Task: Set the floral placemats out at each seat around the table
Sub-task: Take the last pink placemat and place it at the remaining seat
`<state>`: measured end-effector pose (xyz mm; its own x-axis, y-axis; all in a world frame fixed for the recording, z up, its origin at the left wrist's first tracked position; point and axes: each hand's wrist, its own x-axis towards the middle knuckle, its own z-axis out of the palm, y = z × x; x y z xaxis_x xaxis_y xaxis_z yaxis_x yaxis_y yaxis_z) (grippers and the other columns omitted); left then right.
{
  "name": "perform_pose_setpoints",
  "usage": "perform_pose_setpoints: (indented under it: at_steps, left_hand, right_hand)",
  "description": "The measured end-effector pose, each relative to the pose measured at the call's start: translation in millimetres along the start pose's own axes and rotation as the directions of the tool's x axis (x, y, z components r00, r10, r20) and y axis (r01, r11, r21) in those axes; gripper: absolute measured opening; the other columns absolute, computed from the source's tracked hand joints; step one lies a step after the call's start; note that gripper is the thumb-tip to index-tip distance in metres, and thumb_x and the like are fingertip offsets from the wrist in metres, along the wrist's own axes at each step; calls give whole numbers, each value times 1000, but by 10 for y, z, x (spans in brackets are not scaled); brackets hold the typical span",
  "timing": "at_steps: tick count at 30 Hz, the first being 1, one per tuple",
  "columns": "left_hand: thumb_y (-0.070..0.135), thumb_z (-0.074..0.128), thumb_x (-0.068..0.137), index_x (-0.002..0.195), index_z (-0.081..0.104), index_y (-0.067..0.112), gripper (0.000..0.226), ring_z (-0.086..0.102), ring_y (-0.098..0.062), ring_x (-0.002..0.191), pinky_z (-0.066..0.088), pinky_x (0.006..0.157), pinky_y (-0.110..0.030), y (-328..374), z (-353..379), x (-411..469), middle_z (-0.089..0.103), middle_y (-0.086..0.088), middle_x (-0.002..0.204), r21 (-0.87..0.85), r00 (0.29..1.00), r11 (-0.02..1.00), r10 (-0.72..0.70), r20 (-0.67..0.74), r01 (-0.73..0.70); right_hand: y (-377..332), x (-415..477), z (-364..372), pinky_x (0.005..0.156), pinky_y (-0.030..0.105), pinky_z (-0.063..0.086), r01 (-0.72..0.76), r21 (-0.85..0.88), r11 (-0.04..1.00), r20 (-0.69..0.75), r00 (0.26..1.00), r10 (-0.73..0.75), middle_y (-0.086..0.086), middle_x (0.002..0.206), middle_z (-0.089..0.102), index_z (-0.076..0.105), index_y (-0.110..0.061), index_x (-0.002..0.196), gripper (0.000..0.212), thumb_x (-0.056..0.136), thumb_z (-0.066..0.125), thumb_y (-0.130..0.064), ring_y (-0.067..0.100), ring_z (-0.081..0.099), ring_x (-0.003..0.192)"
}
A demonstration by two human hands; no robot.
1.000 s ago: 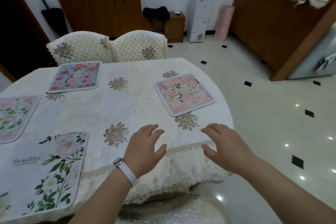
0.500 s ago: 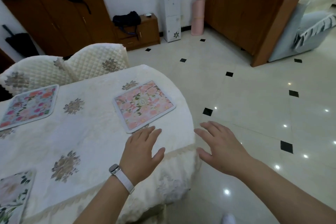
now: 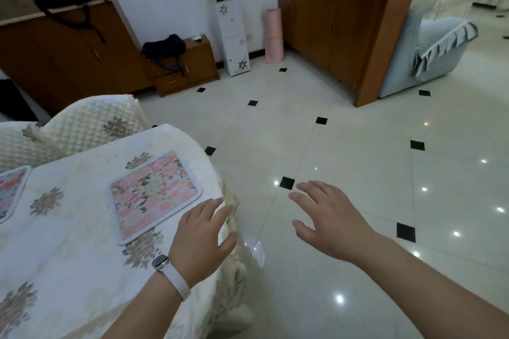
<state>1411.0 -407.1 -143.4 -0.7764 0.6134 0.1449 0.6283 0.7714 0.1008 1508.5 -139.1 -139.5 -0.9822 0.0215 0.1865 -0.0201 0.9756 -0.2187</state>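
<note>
A person's left hand [image 3: 202, 239] hovers over the counter [image 3: 68, 250] edge, fingers [image 3: 212, 205] spread and holding nothing, just beside a pink floral placemat [image 3: 154, 195] lying flat near the rim, squared to a seat. The right hand [image 3: 327, 223], fingers apart and empty, hangs over the tiled floor [image 3: 358, 159]. A second placemat [image 3: 11, 190] shows at far left before quilted chairs [image 3: 91, 124].

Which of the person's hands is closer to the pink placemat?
The left hand, open just past the pink placemat's near corner at the table edge. The right hand hangs open over the floor, farther away.
</note>
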Motion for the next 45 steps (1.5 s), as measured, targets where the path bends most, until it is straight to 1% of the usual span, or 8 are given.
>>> perform_pose_setpoints:
  at_steps: [5, 10, 14, 20, 26, 33, 41, 45]
  left_hand:
    - [49, 48, 80, 120, 62, 22, 50, 58, -26, 115, 46, 93, -45, 79, 103, 394, 63, -2, 126, -19, 1000, 1000, -5, -14, 4]
    - [50, 45, 81, 132, 53, 22, 59, 55, -24, 119, 43, 97, -42, 68, 368, 906, 59, 0, 130, -74, 1000, 997, -14, 17, 15]
    - [49, 47, 80, 130, 55, 23, 57, 57, -24, 116, 46, 94, -43, -64, 556, 1426, 61, -1, 127, -113, 999, 993, -43, -20, 41]
    - [50, 49, 78, 126, 57, 24, 55, 58, -23, 114, 48, 92, -41, -485, 828, 2229, 62, 1, 126, -169, 991, 976, -135, 8, 135]
    - [50, 48, 76, 120, 61, 24, 53, 62, -23, 109, 51, 86, -41, -855, 961, 2920, 64, -1, 123, -137, 991, 981, -133, 35, 136]
    - [49, 52, 76, 123, 59, 24, 53, 60, -24, 112, 50, 87, -41, -1180, 972, 3366, 62, -1, 126, -121, 974, 967, -221, 54, 226]
    - [49, 51, 77, 125, 58, 25, 54, 57, -24, 116, 47, 91, -42, -1800, 1077, 3681, 60, 0, 129, -48, 858, 857, -510, 60, 513]
    - [53, 49, 80, 128, 56, 28, 54, 54, -24, 121, 45, 96, -44, -2004, 1055, 3859, 57, 1, 134, -10, 724, 726, -684, 81, 687]
  right_hand:
    - [340, 117, 14, 98, 41, 45, -40, 4, 999, 16, 999, 40, 1, 128, 61, 61, -23, 122, 50, 81, 47, -48, 26, 57, 118]
    - [707, 484, 82, 97, 41, 47, -40, -15, 999, 79, 996, 41, 3, 130, 60, 60, -22, 126, 53, 83, 45, -48, 26, 56, 120]
    - [937, 1104, 80, 101, 39, 43, -21, -55, 998, 100, 995, 26, 0, 134, 57, 57, -24, 129, 55, 83, 42, -50, 23, 51, 126]
    - [1132, 2242, 162, 100, 38, 44, 72, -80, 994, 158, 986, -59, -1, 134, 58, 58, -25, 128, 53, 83, 43, -50, 23, 53, 124]
    - [1284, 3082, 266, 95, 38, 47, 100, -75, 992, 155, 984, -87, 0, 129, 61, 61, -23, 124, 52, 82, 45, -49, 23, 57, 119]
    - [1334, 3920, 539, 98, 39, 45, 185, -12, 983, 188, 966, -180, 1, 133, 59, 59, -23, 127, 54, 83, 44, -49, 23, 54, 123]
    - [1154, 5257, 1132, 92, 40, 50, 442, 136, 887, 217, 860, -462, 4, 125, 64, 62, -21, 121, 52, 80, 47, -49, 24, 60, 115]
    - [1119, 5980, 1354, 90, 39, 51, 563, 203, 801, 233, 767, -598, 3, 123, 64, 61, -23, 121, 51, 79, 47, -49, 23, 61, 113]
